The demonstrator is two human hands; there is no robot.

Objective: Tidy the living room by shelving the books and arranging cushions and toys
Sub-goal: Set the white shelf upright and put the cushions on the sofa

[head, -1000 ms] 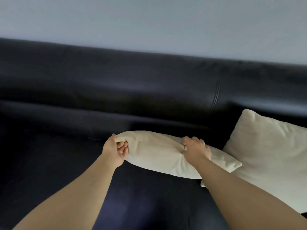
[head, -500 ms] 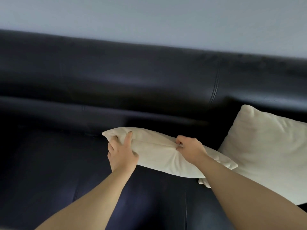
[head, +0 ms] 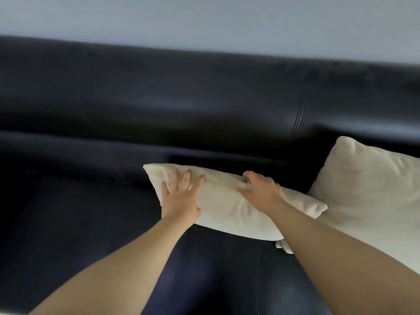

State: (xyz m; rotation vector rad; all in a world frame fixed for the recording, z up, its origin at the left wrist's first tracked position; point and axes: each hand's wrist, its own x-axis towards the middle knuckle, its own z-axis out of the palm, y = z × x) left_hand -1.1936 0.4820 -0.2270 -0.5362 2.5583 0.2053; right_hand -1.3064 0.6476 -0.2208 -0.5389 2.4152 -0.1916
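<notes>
Beneath my flat, spread left hand (head: 179, 197) and fabric-gripping right hand (head: 261, 193), I should stand the cream cushion (head: 223, 204) squarely against the sofa backrest (head: 204, 103) beyond.

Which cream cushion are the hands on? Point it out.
The middle cushion, lying flat: left hand pressed on it, right hand pinching its fabric. The right cushion leans against the backrest, no hand on it.

Blk sofa (head: 91, 223), flat cushion (head: 227, 208), propped cushion (head: 368, 189)
</notes>
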